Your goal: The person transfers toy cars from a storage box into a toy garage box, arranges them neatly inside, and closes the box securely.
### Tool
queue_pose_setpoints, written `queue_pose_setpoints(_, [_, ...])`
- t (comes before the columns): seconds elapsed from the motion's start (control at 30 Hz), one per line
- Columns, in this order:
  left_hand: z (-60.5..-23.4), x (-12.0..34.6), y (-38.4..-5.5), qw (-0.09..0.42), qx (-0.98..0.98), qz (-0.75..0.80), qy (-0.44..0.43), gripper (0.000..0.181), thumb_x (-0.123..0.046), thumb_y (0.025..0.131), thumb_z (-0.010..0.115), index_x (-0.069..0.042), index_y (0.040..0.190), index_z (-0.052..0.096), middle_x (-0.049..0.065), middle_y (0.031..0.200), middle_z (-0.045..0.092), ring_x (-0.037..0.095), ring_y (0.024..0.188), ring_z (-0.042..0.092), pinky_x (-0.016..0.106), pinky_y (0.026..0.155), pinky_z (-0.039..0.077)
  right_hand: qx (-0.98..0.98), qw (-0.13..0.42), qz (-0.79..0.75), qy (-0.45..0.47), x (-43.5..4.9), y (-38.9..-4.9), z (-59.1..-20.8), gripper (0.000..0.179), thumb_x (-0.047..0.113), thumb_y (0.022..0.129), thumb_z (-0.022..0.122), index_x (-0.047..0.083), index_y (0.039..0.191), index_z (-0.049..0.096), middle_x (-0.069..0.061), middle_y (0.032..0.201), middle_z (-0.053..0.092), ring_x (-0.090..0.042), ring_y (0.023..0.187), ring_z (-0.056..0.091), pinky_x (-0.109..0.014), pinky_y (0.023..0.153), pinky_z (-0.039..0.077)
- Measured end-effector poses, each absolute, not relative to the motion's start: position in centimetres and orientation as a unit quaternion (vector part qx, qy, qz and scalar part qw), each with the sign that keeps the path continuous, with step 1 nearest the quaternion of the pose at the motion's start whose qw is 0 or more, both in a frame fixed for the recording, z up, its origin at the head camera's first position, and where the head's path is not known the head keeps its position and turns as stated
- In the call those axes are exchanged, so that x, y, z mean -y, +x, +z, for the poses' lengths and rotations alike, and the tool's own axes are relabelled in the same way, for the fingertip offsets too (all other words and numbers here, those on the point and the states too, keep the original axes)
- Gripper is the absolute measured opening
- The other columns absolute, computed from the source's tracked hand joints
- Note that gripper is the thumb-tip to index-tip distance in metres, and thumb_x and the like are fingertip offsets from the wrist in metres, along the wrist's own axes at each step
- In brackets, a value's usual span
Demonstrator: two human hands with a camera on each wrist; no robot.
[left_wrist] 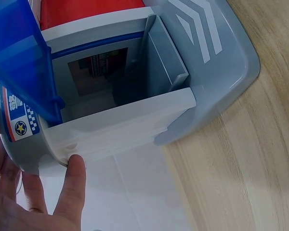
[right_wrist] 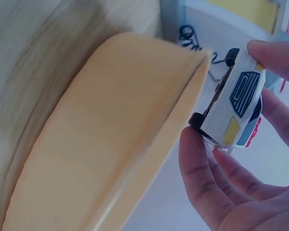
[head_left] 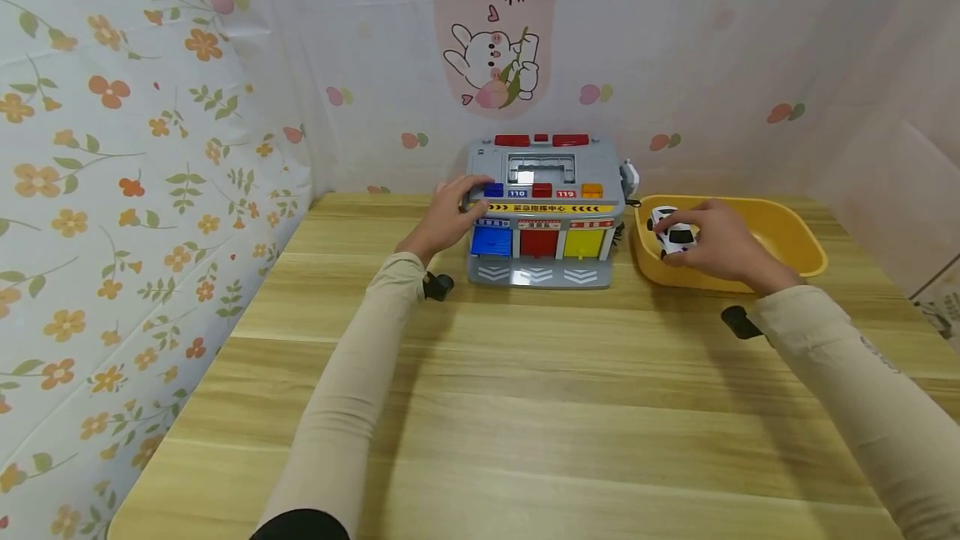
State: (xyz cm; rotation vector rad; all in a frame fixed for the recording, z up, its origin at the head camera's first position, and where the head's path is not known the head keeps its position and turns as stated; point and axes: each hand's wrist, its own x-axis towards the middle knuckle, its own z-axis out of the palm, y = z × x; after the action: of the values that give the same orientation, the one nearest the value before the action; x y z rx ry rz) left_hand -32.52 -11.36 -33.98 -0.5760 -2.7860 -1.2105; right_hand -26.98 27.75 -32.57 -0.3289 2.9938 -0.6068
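Note:
A grey toy garage (head_left: pixel 543 273) stands at the back of the table, with blue, red and yellow doors. My left hand (head_left: pixel 447 217) rests on its upper left corner, fingertips beside the blue roof button (head_left: pixel 493 189). In the left wrist view one finger (left_wrist: pixel 75 185) touches the white side wall, and the blue door (left_wrist: pixel 24 57) is swung up from a hollow bay. My right hand (head_left: pixel 716 242) pinches a small white toy car (head_left: pixel 672 232) over the left side of a yellow basin (head_left: pixel 813 252). The right wrist view shows the car's dark grille and black wheels.
A white piece (head_left: pixel 630 177) juts from the garage's right side, and a black coiled cord (right_wrist: pixel 188 36) hangs there. Behind the wooden table (head_left: pixel 525 407) hangs a white cloth with a rabbit print (head_left: pixel 491 61); a flowered cloth (head_left: pixel 112 232) borders the left.

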Motion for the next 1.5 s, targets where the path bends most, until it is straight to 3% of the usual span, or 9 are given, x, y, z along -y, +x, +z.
queue_pose_setpoints(0.1, [-34.0,11.4,-32.5,0.024,0.9,-0.393,-0.185,0.042,-0.028,0.103,0.053,-0.022,0.144,0.052,0.005,0.151,0.05,0.026,0.128,0.036,0.047,0.11,0.036,-0.973,0.037,-0.2,-0.109,-27.3,-26.7,-32.4,0.042,0.018,0.082,0.077,0.007,0.123,0.069,-0.037,0.142,0.04,-0.052,0.126,0.034,-0.071,0.104,0.034])
queue_pose_setpoints(0.33, [-34.0,11.4,-32.5,0.024,0.902,-0.39,-0.184,0.041,-0.028,0.103,0.053,-0.021,0.144,0.052,0.005,0.151,0.051,0.026,0.127,0.036,0.046,0.11,0.036,-0.971,0.026,-0.197,-0.13,-26.7,-26.1,-32.5,0.043,0.018,0.082,0.079,0.008,0.122,0.07,-0.036,0.138,0.041,-0.046,0.108,0.045,-0.059,0.089,0.043])
queue_pose_setpoints(0.67, [-33.9,11.4,-32.4,0.024,0.903,-0.387,-0.185,0.042,-0.028,0.103,0.052,-0.02,0.145,0.051,0.005,0.151,0.05,0.027,0.127,0.036,0.047,0.109,0.036,-0.965,0.021,-0.207,-0.159,-25.8,-25.2,-32.6,0.04,0.013,0.08,0.079,0.008,0.119,0.072,-0.036,0.136,0.044,-0.049,0.119,0.041,-0.063,0.093,0.043])
queue_pose_setpoints(0.97, [-33.7,11.2,-32.5,0.026,0.902,-0.39,-0.184,0.041,-0.029,0.104,0.051,-0.021,0.145,0.051,0.004,0.154,0.048,0.026,0.129,0.034,0.046,0.111,0.036,-0.964,0.02,-0.211,-0.163,-24.7,-24.5,-32.6,0.04,0.013,0.08,0.081,0.011,0.119,0.072,-0.032,0.135,0.046,-0.047,0.12,0.043,-0.063,0.094,0.044])
queue_pose_setpoints(1.5, [-33.9,11.3,-32.4,0.025,0.898,-0.397,-0.187,0.041,-0.028,0.104,0.052,-0.02,0.143,0.052,0.004,0.152,0.049,0.025,0.127,0.036,0.046,0.11,0.036,-0.958,0.032,-0.222,-0.177,-23.0,-23.7,-33.5,0.041,0.013,0.079,0.08,0.012,0.12,0.073,-0.03,0.136,0.045,-0.042,0.106,0.051,-0.055,0.088,0.05])
